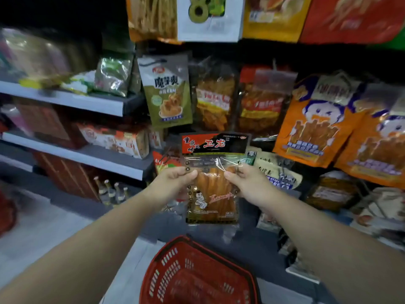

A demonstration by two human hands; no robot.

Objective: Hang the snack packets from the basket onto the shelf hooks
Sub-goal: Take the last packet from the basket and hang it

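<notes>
I hold one clear snack packet [212, 183] with a red and black header upright in front of the shelf. My left hand [173, 183] pinches its left edge and my right hand [247, 182] pinches its right edge, both at mid height. Orange sticks show through the film. Below, on the floor, stands the red plastic basket [166, 257], with more reddish packets dimly visible inside. Hanging packets fill the display behind the held one; the hooks themselves are hidden by them.
A green packet [168, 93] and clear orange-filled packets [215, 97] hang just above the held one. Large orange bags [317, 121] hang to the right. Grey shelves [72, 99] with boxed goods and small bottles [111, 190] run along the left.
</notes>
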